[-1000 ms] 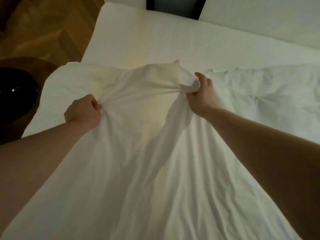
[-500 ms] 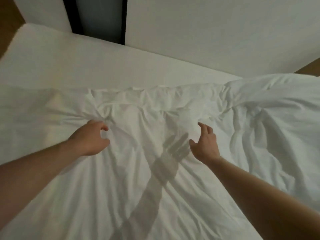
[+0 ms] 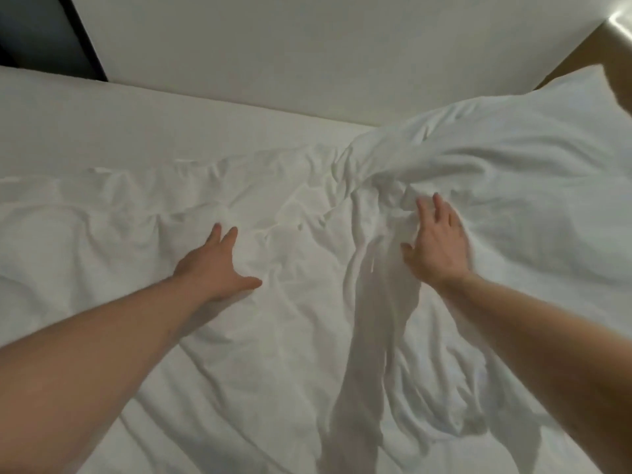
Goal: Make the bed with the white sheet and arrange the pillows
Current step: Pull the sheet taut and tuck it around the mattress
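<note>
The white sheet (image 3: 294, 336) lies spread over the mattress (image 3: 119, 124), rumpled throughout. Its top edge runs left to right across the bed as a wavy, puckered line, with a bare strip of mattress beyond it up to the pale wall (image 3: 307, 46). The long creases in the near part run roughly toward the person, so the cloth's length appears to lie along that direction (its full outline is cut off by the frame). At the upper right the sheet bunches into a raised, puffed fold.

The left hand (image 3: 213, 265) lies flat on the sheet with fingers straight and spread, thumb out to the side, gripping nothing. The right hand (image 3: 436, 241) is likewise open, fingers extended toward the bunched fold, its palm against or just over the cloth; whether it presses cannot be told.
</note>
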Motion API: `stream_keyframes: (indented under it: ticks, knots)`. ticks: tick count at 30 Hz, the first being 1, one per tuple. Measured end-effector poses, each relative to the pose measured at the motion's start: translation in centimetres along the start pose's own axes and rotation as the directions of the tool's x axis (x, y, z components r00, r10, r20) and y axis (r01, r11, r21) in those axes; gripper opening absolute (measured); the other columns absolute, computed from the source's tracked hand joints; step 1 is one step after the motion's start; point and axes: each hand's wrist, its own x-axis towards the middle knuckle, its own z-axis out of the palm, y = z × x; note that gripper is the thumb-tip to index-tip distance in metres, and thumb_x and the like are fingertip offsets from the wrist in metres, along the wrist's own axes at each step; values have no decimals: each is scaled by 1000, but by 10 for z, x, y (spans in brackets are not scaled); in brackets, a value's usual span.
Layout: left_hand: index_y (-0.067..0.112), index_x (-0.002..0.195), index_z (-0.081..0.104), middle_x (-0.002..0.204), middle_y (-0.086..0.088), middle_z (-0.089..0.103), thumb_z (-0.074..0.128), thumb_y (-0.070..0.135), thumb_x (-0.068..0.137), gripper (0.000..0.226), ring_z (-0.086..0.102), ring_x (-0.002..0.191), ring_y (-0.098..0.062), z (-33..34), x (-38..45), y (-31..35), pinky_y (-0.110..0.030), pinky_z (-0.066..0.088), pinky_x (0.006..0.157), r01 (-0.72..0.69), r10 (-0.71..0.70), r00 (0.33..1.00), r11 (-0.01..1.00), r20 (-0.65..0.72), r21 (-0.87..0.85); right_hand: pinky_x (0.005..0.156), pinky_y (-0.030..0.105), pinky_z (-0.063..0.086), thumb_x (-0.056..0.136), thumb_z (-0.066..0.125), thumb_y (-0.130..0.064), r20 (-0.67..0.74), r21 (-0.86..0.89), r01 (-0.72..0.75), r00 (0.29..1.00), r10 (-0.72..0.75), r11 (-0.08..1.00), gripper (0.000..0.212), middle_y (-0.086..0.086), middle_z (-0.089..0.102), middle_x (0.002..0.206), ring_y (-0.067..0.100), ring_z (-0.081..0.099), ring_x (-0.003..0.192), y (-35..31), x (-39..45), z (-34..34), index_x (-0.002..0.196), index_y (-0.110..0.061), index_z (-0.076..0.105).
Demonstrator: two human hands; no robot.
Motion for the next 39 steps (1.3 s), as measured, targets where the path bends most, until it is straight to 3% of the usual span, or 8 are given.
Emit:
stream_keyframes:
  ticks: [5,9,14,18,24,31,36,39]
  knots:
    - [25,159,-13,144,-13,50,76,47,79,122,57,125,-32,19,12,8,-39,49,96,155,-158,987,970,0,187,105,55,46,88,72,-24,-8,10,-14,1000,14,1000,104,10,7,169,47,47,134,77,43,-21,163,-27,1]
    - [33,147,33,123,-4,62,64,31,82,71,64,108,-25,32,-2,-3,-31,49,81,166,-165,986,922,-35,349,84,45,43,94,66,-35,40,17,-106,994,105,994,107,17,57,133,40,64,109,102,48,-29,160,-36,-18]
    - [31,87,62,95,7,66,63,32,81,6,61,79,-18,6,-16,-1,-29,41,64,162,-136,984,952,-116,258,93,51,47,93,61,-56,130,53,-249,962,240,967,80,22,60,133,44,60,118,109,64,-48,154,-16,28]
    - [30,84,58,92,7,63,64,50,80,21,58,79,-19,-33,-23,11,-29,41,63,123,-94,990,945,-108,303,87,41,53,91,59,-24,199,7,-269,944,263,963,27,16,71,118,36,68,107,111,75,-67,112,-12,72]
    - [28,84,57,95,-6,71,66,39,81,14,66,89,-33,-100,-39,38,-34,50,69,90,-52,960,988,-275,126,71,38,41,100,44,-33,-158,467,-243,923,350,850,14,8,61,90,31,52,80,107,68,-114,100,-19,50]
    - [16,103,64,107,-25,69,70,20,84,21,62,98,-49,-224,-6,56,-47,50,81,85,-182,756,980,-628,-182,84,42,49,98,44,-22,-446,660,-62,770,457,749,23,8,68,109,31,63,101,128,128,-234,117,-12,54]
    - [16,160,13,155,-15,42,81,25,83,104,47,134,-39,-221,21,67,-42,40,106,74,-104,979,983,-175,-169,116,48,39,96,58,-31,-132,471,-216,941,310,855,82,13,39,158,37,45,139,104,147,-205,163,-21,12]
    - [19,162,-3,166,-11,22,77,33,87,110,30,149,-31,-156,5,61,-34,27,118,27,-28,999,999,31,19,119,56,31,97,56,-43,62,241,-253,968,245,937,85,15,25,164,41,30,148,99,108,-142,163,-20,7]
